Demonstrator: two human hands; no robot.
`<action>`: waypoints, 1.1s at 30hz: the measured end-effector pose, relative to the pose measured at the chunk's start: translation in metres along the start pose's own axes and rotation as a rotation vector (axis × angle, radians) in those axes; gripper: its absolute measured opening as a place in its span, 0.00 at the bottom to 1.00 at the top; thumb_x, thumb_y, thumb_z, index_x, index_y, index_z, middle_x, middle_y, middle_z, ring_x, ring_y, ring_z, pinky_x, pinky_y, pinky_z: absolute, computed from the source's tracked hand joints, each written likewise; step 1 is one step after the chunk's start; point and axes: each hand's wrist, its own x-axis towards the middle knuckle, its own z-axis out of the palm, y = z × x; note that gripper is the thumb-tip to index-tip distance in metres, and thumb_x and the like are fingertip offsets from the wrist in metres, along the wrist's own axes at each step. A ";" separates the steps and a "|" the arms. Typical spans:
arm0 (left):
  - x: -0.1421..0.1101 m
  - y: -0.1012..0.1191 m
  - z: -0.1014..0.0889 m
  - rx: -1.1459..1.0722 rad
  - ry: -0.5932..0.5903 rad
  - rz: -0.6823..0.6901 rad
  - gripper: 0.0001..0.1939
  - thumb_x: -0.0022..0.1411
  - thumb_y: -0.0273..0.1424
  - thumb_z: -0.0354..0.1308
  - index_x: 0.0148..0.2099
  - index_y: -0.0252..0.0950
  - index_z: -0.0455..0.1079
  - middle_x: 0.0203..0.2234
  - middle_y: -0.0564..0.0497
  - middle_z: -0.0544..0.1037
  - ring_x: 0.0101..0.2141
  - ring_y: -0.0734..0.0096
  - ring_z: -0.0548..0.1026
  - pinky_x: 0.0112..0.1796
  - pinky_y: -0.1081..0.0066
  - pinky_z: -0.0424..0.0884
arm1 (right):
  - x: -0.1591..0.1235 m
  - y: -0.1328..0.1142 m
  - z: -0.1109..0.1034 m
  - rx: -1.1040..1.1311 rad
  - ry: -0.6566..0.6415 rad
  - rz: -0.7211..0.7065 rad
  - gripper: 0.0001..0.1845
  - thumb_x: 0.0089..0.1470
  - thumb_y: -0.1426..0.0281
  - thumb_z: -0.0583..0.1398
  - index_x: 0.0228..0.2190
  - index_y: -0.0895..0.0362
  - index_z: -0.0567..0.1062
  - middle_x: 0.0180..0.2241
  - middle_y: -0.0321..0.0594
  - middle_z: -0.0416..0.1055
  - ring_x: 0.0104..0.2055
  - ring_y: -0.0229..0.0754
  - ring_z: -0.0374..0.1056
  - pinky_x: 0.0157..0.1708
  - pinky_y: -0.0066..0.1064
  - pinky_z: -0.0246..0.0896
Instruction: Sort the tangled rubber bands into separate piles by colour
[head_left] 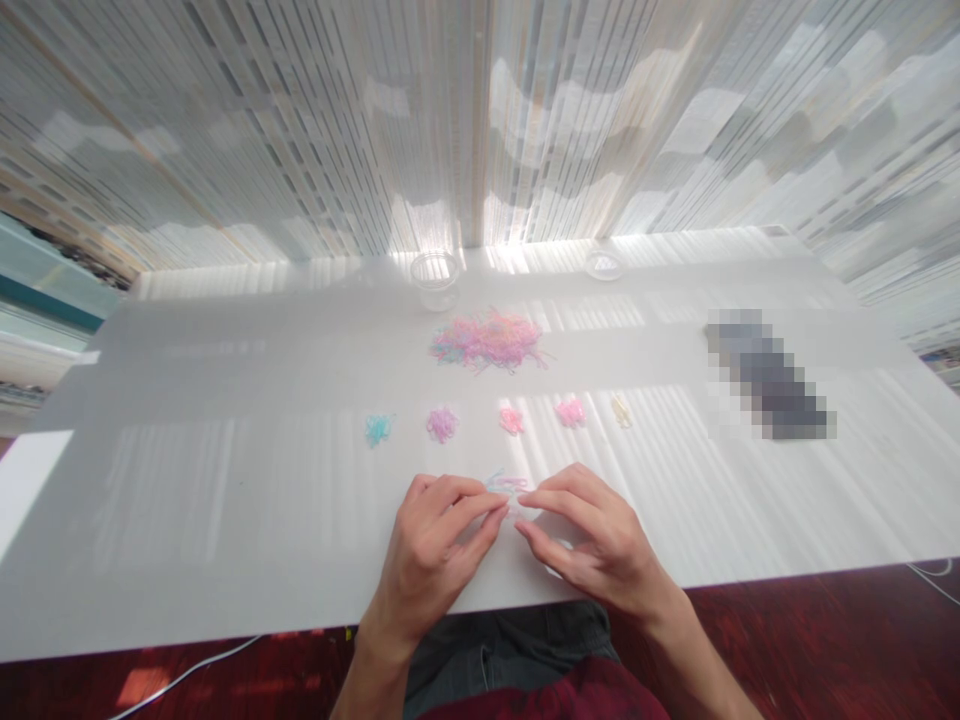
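Observation:
My left hand (442, 535) is at the table's near edge, thumb and forefinger pinched together; what is between them is too small to make out. Facing it, my right hand (592, 535) has its thumb and forefinger apart. A few loose pastel rubber bands (510, 483) lie on the table just beyond and between my fingertips. Farther off is a row of small sorted piles: a turquoise pile (379, 429), a purple pile (442, 424), a coral pile (511, 420), a pink pile (571, 412) and a pale yellow pile (621, 411). Behind them spreads a large mixed heap (489, 340).
At the back of the white table (225, 400) stand a clear round tub (436, 290) and, to its right, a clear lid (604, 265). A dark, pixelated object (772, 375) lies on the right. Striped curtains (480, 130) hang along the far edge.

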 end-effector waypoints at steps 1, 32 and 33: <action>0.000 0.000 0.000 0.000 -0.001 -0.001 0.08 0.69 0.23 0.63 0.47 0.39 0.76 0.35 0.52 0.80 0.34 0.70 0.75 0.37 0.67 0.68 | 0.000 0.000 0.000 0.001 0.001 0.001 0.12 0.60 0.75 0.66 0.46 0.56 0.77 0.37 0.43 0.76 0.37 0.44 0.71 0.35 0.35 0.71; 0.001 0.002 -0.001 -0.002 0.031 -0.016 0.05 0.69 0.24 0.64 0.45 0.39 0.77 0.34 0.52 0.80 0.35 0.70 0.75 0.38 0.67 0.68 | -0.003 0.004 0.003 -0.043 0.020 -0.001 0.09 0.62 0.76 0.64 0.45 0.55 0.77 0.36 0.41 0.76 0.37 0.42 0.72 0.35 0.34 0.72; 0.001 0.002 -0.001 0.002 0.031 -0.017 0.05 0.69 0.25 0.64 0.44 0.39 0.77 0.34 0.52 0.80 0.34 0.70 0.75 0.38 0.67 0.68 | -0.003 0.004 0.003 -0.042 0.022 -0.002 0.09 0.62 0.76 0.64 0.45 0.55 0.77 0.36 0.41 0.76 0.37 0.42 0.72 0.35 0.33 0.72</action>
